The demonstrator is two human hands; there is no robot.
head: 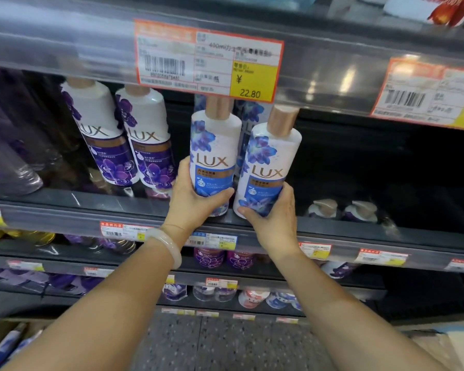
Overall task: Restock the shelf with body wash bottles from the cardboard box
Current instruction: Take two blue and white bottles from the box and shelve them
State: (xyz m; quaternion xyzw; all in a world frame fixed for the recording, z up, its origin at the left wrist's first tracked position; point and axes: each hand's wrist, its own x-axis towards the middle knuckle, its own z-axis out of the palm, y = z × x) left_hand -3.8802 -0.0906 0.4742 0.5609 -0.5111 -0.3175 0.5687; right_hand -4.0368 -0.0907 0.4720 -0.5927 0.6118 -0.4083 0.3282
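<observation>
I hold two white body wash bottles with blue flowers and gold caps at the front of the dark shelf [65, 207]. My left hand [192, 199] grips the lower part of the left blue bottle [214, 145]. The right blue bottle [269, 162] is held at its base by my right hand [275, 218]. Both bottles stand nearly upright, tilted slightly, just above the shelf edge. Another blue bottle [248, 116] stands behind them. The cardboard box [0, 328] shows at the bottom left with blue bottles [8, 344] inside.
Two purple-flower bottles [126, 140] stand left of my hands. The shelf right of the blue bottles is dark and open, with two pump tops [343, 210] low down. A price tag [209, 60] hangs on the shelf rail above. Lower shelves hold several more bottles.
</observation>
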